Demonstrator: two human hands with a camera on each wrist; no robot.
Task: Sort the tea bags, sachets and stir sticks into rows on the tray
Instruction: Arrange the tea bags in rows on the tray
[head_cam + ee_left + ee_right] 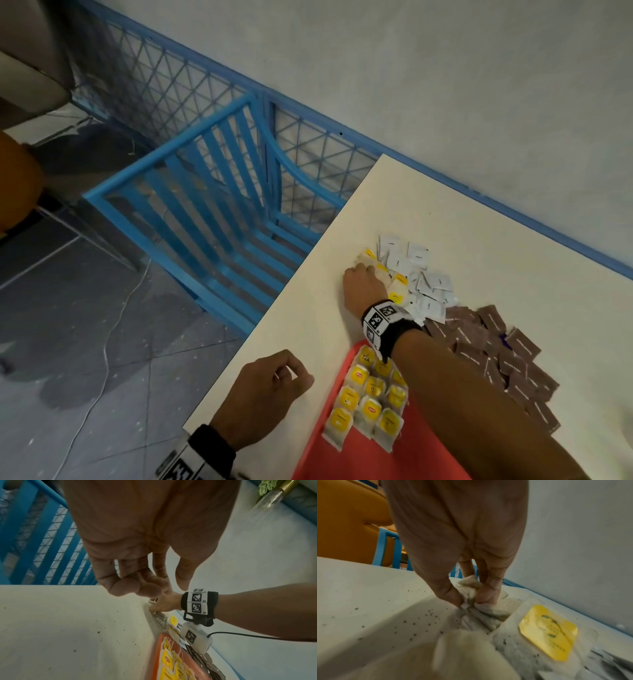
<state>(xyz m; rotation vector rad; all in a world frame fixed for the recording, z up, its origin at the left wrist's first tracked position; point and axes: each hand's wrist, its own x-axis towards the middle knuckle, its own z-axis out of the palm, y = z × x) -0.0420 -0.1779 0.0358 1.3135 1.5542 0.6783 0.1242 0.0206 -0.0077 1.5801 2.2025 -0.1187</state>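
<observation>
My right hand (363,284) reaches past the red tray (346,459) into a loose pile of yellow-tagged tea bags (397,284) on the cream table. In the right wrist view its thumb and fingers (486,595) pinch a crumpled tea bag (471,588) against the table. Several tea bags (371,397) lie in rows on the tray's far end. White sachets (421,274) and brown sachets (503,356) lie heaped right of the pile. My left hand (274,387) rests at the table's left edge, fingers loosely curled and holding nothing (145,586). No stir sticks are in view.
The table's left edge (274,318) drops off to a blue slatted chair (212,212) and a grey floor. A blue mesh railing (191,89) and a pale wall run behind. Tea dust specks (412,623) dot the table near the pile.
</observation>
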